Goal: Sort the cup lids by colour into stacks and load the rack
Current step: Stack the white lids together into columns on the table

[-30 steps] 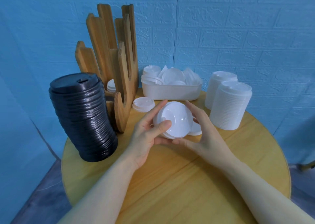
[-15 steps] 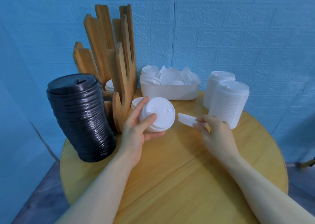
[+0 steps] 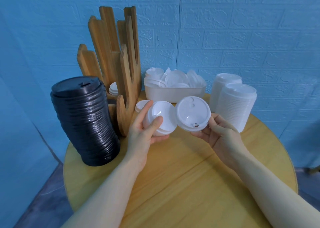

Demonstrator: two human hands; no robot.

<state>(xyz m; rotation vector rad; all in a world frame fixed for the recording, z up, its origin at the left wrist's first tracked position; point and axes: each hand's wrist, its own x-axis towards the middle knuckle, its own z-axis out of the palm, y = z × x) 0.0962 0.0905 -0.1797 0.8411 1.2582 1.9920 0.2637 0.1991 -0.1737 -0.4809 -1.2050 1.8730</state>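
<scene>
Left hand (image 3: pixel 144 130) held a small white lid stack (image 3: pixel 160 118) over the desk (image 3: pixel 173 184), thumb curled across its top, grip closed round it. Right hand (image 3: pixel 220 136) pinched a single white lid (image 3: pixel 193 115) by its lower rim, face tilted toward camera, just beside the stack. Wooden rack (image 3: pixel 126 71) stood behind, black lid stack (image 3: pixel 84 120) at left, lid tub (image 3: pixel 174 92) and two white stacks (image 3: pixel 233 103) further back. Risk: the rim pinch looked thin, so the lid could slip or seat crooked when nested; the black stack leaned and a knock might topple it.
</scene>
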